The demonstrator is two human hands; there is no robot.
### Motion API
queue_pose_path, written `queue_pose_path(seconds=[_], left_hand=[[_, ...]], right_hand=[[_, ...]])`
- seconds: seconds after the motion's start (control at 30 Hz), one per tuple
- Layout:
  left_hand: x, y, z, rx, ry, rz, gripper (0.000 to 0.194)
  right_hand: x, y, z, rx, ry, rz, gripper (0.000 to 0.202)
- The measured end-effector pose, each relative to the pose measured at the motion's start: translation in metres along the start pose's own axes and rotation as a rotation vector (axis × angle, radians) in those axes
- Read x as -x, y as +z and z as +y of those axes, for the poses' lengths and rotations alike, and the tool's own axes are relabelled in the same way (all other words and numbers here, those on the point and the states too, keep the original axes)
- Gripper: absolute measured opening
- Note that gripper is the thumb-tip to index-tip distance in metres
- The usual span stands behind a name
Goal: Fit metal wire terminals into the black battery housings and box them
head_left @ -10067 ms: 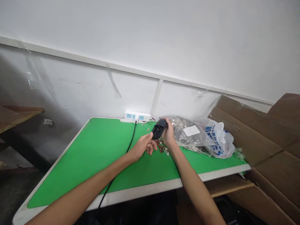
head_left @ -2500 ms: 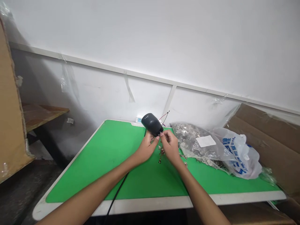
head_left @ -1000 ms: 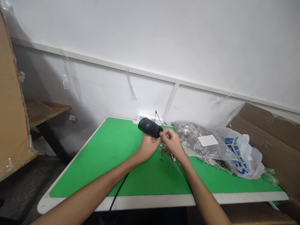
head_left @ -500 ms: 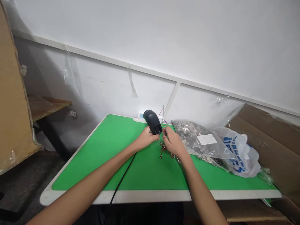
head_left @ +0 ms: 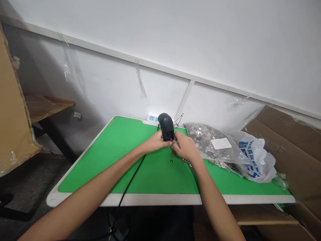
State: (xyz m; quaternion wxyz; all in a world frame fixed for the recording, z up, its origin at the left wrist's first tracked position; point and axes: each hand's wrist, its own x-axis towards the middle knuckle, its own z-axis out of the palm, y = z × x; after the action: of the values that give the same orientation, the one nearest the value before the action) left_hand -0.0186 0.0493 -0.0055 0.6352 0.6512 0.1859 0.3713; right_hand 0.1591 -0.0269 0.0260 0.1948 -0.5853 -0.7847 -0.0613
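A black, curved plastic housing (head_left: 166, 125) with a rounded top stands tilted over the green table. My left hand (head_left: 155, 142) is closed around its lower left side, the thumb across the bottom end. Against the lower right of the housing, the fingers of my right hand (head_left: 185, 146) are pinched together. Whatever small part they may hold is hidden. Just below my hands lie small metal-tipped parts with reddish-brown wires (head_left: 172, 156), partly covered by my right hand. A thin red and black wire (head_left: 178, 119) sticks up behind the housing.
On the right of the green tabletop (head_left: 100, 160) lie a clear bag of small metal parts (head_left: 203, 137) and a white plastic bag with blue print (head_left: 254, 157). A black cable (head_left: 132, 177) crosses the front edge. A power strip (head_left: 152, 117) sits by the wall; cardboard (head_left: 283, 134) leans at right.
The housing has turned more upright and shifted slightly right. My right fingers have moved in against its lower end. The camera view has shifted a little.
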Motion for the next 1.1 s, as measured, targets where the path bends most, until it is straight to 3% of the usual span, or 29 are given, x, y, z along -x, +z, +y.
queue_pose_path(seconds=[0.37,0.5,0.8,1.1], left_hand=[[0.001,0.001,0.01,-0.12,0.072,0.01,0.046],[0.004,0.001,0.015,-0.066,-0.001,0.009,0.044],[0.011,0.004,0.025,0.058,-0.011,0.035,0.049],[0.01,0.004,0.025,0.011,0.029,0.02,0.058]], right_hand=[[0.001,0.001,-0.002,-0.126,0.013,0.008,0.005],[-0.001,0.001,-0.004,-0.318,0.017,-0.025,0.005],[-0.003,0.01,-0.003,-0.824,0.046,-0.062,0.024],[0.001,0.011,-0.009,-0.993,0.173,-0.116,0.04]])
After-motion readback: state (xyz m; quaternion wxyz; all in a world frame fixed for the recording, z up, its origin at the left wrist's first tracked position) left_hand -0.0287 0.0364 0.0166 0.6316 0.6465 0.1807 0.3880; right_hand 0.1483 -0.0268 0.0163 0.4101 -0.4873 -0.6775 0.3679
